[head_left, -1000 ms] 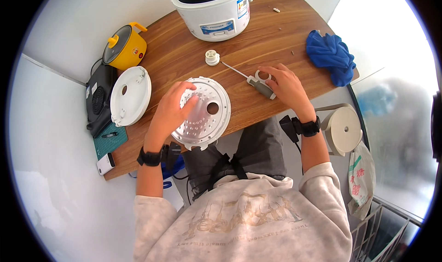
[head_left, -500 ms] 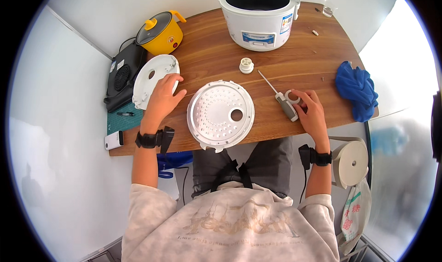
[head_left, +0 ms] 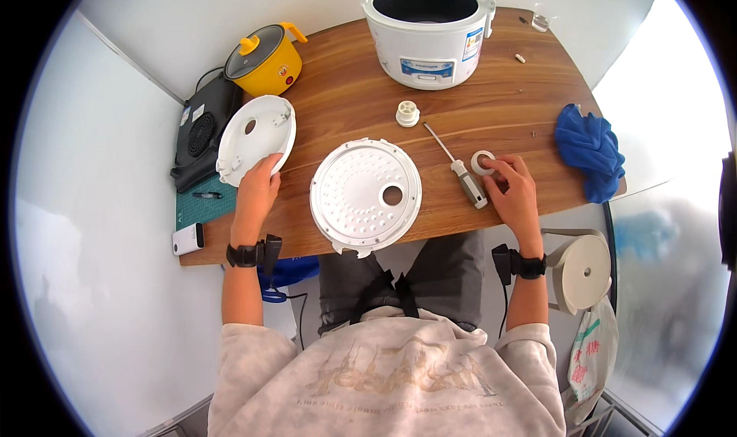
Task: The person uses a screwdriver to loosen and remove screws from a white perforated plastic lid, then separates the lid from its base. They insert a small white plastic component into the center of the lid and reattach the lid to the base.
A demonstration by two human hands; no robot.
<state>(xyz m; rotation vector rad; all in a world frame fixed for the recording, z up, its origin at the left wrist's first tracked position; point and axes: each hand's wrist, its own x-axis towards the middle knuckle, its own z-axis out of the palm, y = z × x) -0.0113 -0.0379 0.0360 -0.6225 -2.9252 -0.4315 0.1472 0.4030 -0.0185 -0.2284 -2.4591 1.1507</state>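
Note:
My left hand (head_left: 257, 193) is closed on the near rim of a white round plastic cover (head_left: 265, 136), which has a hole and lies at the left. In front of me lies a white dimpled inner lid plate (head_left: 351, 195) with one round hole, overhanging the table's front edge. My right hand (head_left: 513, 191) has its thumb and fingertips closed around the side of a small white ring (head_left: 477, 165). Just left of that hand is a grey-handled screwdriver (head_left: 468, 185), its shaft pointing away from me. Beyond the plate stands a small white round valve piece (head_left: 408, 114).
A white rice cooker body (head_left: 426, 41), lidless, stands at the back. On the left are a yellow electric pot (head_left: 269, 64), a black appliance (head_left: 201, 130), a green mat (head_left: 219, 206) and a white power bank (head_left: 188, 239). A blue cloth (head_left: 589, 151) lies at the right edge.
My left hand has drawn back toward me and closed on the white cover's near rim. My right fingers have moved slightly inward over the ring.

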